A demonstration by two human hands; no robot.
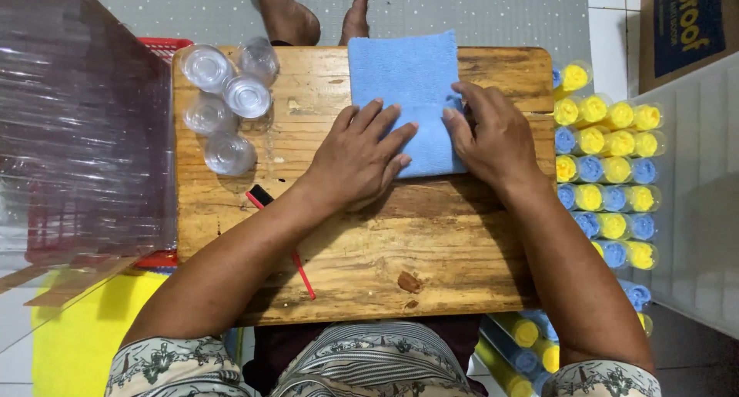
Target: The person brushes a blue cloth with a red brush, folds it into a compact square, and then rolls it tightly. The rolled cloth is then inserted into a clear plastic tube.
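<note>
Left hand [358, 158] lies palm down, fingers spread flat on the lower left part of the blue microfibre cloth [408, 81]; grip open, clasping nothing. Right hand [493, 139] presses the cloth's right edge, fingers bent; whether it pinches the fabric cannot be told. Cloth lies folded at the far middle of the wooden desk [362, 251]. Left forearm hides part of a red-handled brush [265, 199]. Clear plastic cups [227, 97] stand at far left.

Blue cloth [408, 97]; brown wooden board [369, 251]; yellow and blue rolls [608, 166]; red-handled brush [281, 239].
</note>
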